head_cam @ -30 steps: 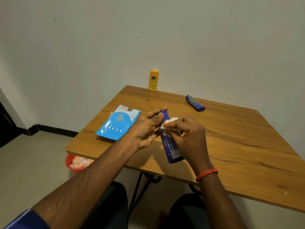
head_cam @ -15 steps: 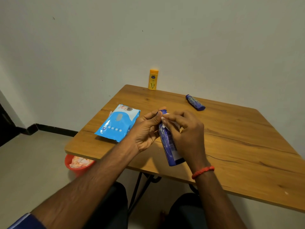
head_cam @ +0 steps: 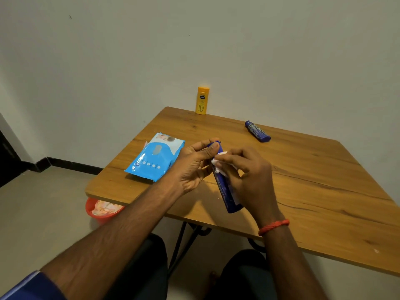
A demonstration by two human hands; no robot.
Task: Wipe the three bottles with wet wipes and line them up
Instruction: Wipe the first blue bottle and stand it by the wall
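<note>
The right hand (head_cam: pixel 249 176) presses a wipe (head_cam: pixel 218 161) to the blue bottle (head_cam: pixel 226 191), held above the table (head_cam: pixel 324 191); the left hand (head_cam: pixel 194 167) pinches its cap. Best to turn the bottle, wiping downward. Farther off, another blue bottle (head_cam: pixel 257 131) lies and the yellow one (head_cam: pixel 202 100) stands.

plain domestic room, likely a home. bare painted wall (head_cam: pixel 238 40), small wooden folding table (head_cam: pixel 324 191) against it. red waste bin (head_cam: pixel 95 215) under the table's near-left corner.
</note>
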